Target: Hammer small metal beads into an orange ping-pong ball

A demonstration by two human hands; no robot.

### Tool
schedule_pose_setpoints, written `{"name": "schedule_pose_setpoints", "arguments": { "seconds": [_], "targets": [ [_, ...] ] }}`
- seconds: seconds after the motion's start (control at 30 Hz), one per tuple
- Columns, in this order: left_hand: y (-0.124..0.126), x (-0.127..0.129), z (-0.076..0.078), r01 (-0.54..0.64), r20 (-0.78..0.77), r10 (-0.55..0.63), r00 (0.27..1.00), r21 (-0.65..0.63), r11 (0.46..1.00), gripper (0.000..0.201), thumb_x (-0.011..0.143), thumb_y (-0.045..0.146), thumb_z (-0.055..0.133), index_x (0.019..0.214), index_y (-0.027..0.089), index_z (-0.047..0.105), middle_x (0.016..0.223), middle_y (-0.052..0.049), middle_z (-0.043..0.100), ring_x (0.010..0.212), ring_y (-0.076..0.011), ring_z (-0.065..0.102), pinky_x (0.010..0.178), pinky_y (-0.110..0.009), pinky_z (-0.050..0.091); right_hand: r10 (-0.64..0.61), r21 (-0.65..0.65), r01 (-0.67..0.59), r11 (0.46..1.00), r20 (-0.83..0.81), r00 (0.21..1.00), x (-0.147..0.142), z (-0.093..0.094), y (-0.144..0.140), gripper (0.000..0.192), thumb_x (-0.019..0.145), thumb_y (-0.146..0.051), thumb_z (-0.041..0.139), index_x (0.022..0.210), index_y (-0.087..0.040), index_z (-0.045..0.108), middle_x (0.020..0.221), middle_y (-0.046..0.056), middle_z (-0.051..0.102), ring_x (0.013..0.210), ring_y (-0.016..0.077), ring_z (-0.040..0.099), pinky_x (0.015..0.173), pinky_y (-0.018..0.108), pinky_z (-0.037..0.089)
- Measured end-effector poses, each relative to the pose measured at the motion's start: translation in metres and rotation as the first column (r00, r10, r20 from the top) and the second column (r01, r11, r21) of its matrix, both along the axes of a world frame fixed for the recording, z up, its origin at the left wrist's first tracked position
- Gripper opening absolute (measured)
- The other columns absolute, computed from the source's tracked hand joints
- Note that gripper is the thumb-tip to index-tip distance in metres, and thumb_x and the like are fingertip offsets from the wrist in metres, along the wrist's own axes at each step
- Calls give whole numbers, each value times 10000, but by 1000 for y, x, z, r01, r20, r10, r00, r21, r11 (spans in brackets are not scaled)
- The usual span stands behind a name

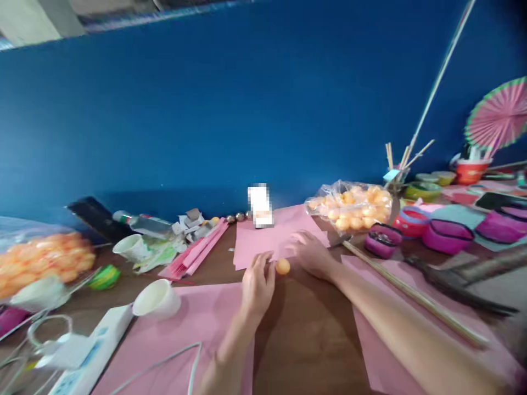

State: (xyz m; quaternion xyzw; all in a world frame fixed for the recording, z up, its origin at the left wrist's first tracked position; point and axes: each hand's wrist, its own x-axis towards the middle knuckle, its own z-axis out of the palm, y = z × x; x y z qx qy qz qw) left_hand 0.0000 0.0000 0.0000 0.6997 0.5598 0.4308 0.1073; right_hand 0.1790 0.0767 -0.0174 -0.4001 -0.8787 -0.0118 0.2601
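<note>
My left hand (258, 284) is over the brown table, its thumb and fingers closed at the near edge of a small orange ball (282, 266). The exact contact at the fingertips is hard to see. Just right of the ball is my right hand (312, 255), with fingers apart and nothing visible in them; motion blurs its fingertips. It hovers at the front edge of pink paper sheets (257, 247). Another pink sheet (197, 334) lies under my left forearm, with a white cup (156, 299) on its back corner.
A clear bag of orange balls (358, 207) sits back right; another bag (45, 260) is far left. A power strip (93, 356) with cables lies front left. A hammer (457, 285), a long stick (411, 293) and purple containers (447, 236) occupy the right. A blue wall (247, 99) stands behind.
</note>
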Motion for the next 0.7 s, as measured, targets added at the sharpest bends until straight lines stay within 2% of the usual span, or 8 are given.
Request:
{"name": "schedule_pose_setpoints", "arguments": {
  "seconds": [0.1, 0.2, 0.33, 0.43, 0.53, 0.63, 0.7],
  "targets": [
    [-2, 1, 1, 1, -1, -1, 1000, 11, 1000, 241, 805, 193, 428, 1022, 204, 532, 988, -52, 594, 902, -160, 565, 805, -280, 437, -12, 24, 14, 1000, -55, 998, 5, 1, 2, 283, 769, -113, 396, 937, -185, 612, 1092, 79, 541, 1063, 203, 411, 927, 355, 316],
    [-4, 2, 0, 10, 8, -10, 1000, 17, 1000, 243, 812, 200, 418, 1029, 208, 528, 975, -52, 597, 906, -162, 563, 803, -282, 439, -77, 31, 85, 996, -197, 977, 10, 1, 5, 307, 777, -97, 346, 947, -161, 595, 1017, 81, 577, 998, 193, 463, 900, 334, 348],
    [-4, 2, -2, -1, 36, 1, 999, 23, 1000, 246, 827, 199, 389, 1034, 210, 523, 976, -53, 594, 916, -161, 557, 814, -290, 434, -209, -54, 204, 977, -371, 905, 16, 0, 8, 296, 777, -114, 335, 940, -170, 576, 972, 59, 606, 953, 190, 511, 874, 337, 366],
    [-3, 1, -3, -12, 67, 10, 998, 25, 1000, 245, 828, 208, 388, 1033, 203, 523, 960, -59, 593, 887, -157, 565, 799, -287, 442, -267, -106, 246, 963, -431, 862, 18, 2, 7, 286, 793, -137, 323, 946, -174, 562, 983, 60, 609, 948, 186, 528, 856, 329, 374],
    [-2, -1, -4, 3, 95, -4, 995, 15, 1000, 245, 822, 219, 399, 1031, 194, 523, 953, -64, 589, 854, -150, 574, 779, -280, 455, -283, -79, 273, 959, -338, 897, 19, 4, 5, 270, 797, -158, 351, 971, -175, 558, 989, 64, 601, 926, 184, 528, 839, 310, 369],
    [-1, -2, -5, 3, 121, -5, 993, 12, 1000, 244, 817, 219, 405, 1026, 190, 527, 933, -64, 592, 839, -149, 577, 770, -283, 461, -299, -35, 297, 954, -96, 949, 20, 5, 4, 259, 774, -121, 382, 911, -178, 594, 917, 70, 608, 890, 193, 513, 834, 303, 339],
    [0, -2, -7, 0, 130, -1, 991, 7, 1000, 245, 813, 220, 411, 1026, 189, 529, 922, -63, 592, 829, -149, 579, 767, -285, 463, -305, -31, 306, 952, 20, 952, 21, 5, 3, 263, 759, -88, 386, 860, -182, 610, 858, 69, 609, 857, 195, 502, 811, 296, 326]
  ]
}}
